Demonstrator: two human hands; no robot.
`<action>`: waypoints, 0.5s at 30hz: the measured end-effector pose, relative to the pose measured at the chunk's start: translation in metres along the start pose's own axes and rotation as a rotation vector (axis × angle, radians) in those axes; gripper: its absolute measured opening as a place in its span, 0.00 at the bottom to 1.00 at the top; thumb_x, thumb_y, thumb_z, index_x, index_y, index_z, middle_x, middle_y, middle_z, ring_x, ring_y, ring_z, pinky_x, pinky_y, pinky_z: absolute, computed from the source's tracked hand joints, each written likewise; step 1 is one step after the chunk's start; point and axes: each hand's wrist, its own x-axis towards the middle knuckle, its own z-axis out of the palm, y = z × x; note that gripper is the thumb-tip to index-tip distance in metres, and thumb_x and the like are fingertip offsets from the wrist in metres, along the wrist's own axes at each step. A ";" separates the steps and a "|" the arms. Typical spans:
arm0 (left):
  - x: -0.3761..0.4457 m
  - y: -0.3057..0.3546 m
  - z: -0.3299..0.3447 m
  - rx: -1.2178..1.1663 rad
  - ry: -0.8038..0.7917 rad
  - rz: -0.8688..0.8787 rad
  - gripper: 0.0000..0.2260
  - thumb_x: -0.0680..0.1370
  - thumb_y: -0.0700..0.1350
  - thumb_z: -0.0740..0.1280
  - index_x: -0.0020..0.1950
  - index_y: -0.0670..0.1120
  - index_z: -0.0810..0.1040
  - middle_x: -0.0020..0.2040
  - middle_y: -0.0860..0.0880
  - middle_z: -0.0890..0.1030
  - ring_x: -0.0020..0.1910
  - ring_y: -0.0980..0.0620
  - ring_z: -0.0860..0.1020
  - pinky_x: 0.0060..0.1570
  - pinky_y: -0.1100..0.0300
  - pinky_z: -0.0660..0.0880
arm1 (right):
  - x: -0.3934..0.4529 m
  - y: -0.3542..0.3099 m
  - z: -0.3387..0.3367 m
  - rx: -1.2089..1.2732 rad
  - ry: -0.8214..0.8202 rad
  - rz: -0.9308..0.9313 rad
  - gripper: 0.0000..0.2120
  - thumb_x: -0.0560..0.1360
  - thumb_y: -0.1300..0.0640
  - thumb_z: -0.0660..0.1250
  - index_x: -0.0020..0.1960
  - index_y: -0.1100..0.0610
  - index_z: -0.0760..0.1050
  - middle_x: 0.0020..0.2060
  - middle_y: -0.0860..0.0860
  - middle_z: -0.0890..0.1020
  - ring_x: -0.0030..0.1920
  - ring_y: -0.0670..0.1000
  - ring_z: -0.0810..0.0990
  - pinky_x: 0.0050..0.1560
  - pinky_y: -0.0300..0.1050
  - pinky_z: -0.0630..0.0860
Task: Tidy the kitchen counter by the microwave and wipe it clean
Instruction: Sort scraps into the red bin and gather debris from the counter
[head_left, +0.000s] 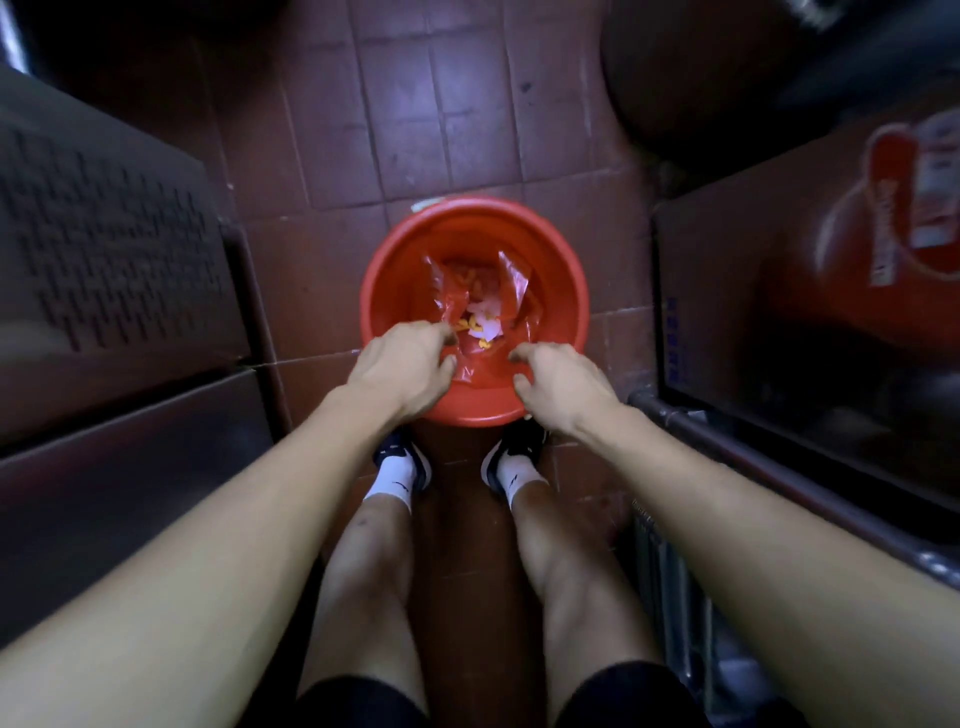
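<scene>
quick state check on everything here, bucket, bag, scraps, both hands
red bucket: upright on the floor tiles, uncovered
red plastic bag: inside the bucket, mouth open, crumpled
scraps: lying in the bag
left hand: over the near rim, fingers curled at the bag's edge
right hand: over the near rim, fingers loosely curled, holding nothing

A person stands over a red plastic bucket (475, 312) on a floor (415, 114) of dark red tiles, both hands reaching down into its mouth. The left hand (410, 364) has its fingers (447, 338) curled at the edge of the red plastic bag (511, 283) lining the bucket, while the right hand (558, 379) hovers over the near rim with fingers bent, and whether it grips the bag cannot be told. White and yellow scraps (480, 327) lie in the bag's bottom; a cardboard box (810, 249) sits to the right.
</scene>
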 end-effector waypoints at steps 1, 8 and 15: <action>-0.016 0.005 -0.013 0.003 0.014 -0.006 0.16 0.81 0.51 0.62 0.68 0.51 0.75 0.65 0.46 0.78 0.65 0.41 0.75 0.61 0.46 0.74 | -0.014 -0.007 -0.014 -0.020 0.002 -0.014 0.17 0.78 0.53 0.60 0.66 0.52 0.74 0.62 0.56 0.79 0.62 0.61 0.77 0.61 0.55 0.76; -0.131 0.038 -0.082 -0.016 0.136 -0.070 0.17 0.81 0.52 0.62 0.69 0.52 0.74 0.66 0.47 0.78 0.66 0.43 0.75 0.63 0.45 0.73 | -0.106 -0.050 -0.102 -0.134 0.036 -0.162 0.17 0.78 0.54 0.60 0.66 0.52 0.74 0.61 0.56 0.81 0.61 0.62 0.79 0.59 0.57 0.77; -0.230 0.059 -0.141 -0.064 0.285 -0.138 0.18 0.81 0.52 0.62 0.71 0.51 0.72 0.68 0.48 0.76 0.67 0.44 0.73 0.64 0.45 0.72 | -0.179 -0.099 -0.181 -0.242 0.176 -0.368 0.17 0.77 0.52 0.62 0.65 0.51 0.75 0.62 0.52 0.81 0.61 0.58 0.79 0.57 0.54 0.77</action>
